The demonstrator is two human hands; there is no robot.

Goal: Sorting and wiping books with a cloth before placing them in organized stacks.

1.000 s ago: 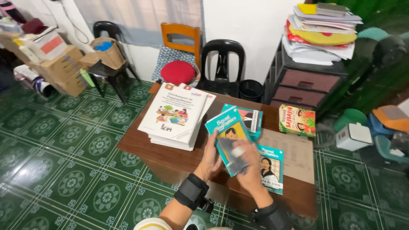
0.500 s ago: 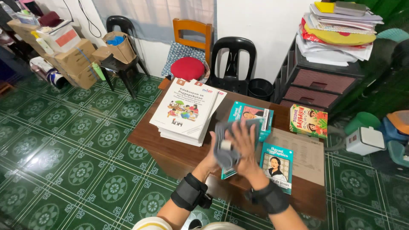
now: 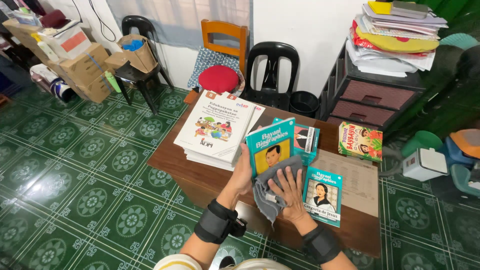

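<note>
Two hands engaged: left hand [image 3: 242, 176] clasped teal book [image 3: 270, 145] upright above wooden table [image 3: 176, 165]; right hand [image 3: 288, 194] spread flat on grey cloth [image 3: 272, 192]. Judged light, stiff, glossy-slippery; best gripped by edges.

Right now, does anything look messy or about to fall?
Yes. The pile of papers and folders on the dark drawer unit is uneven, with sheets hanging over the edges. On the table, the stack of white workbooks sits crooked. Nothing is spilled.
</note>
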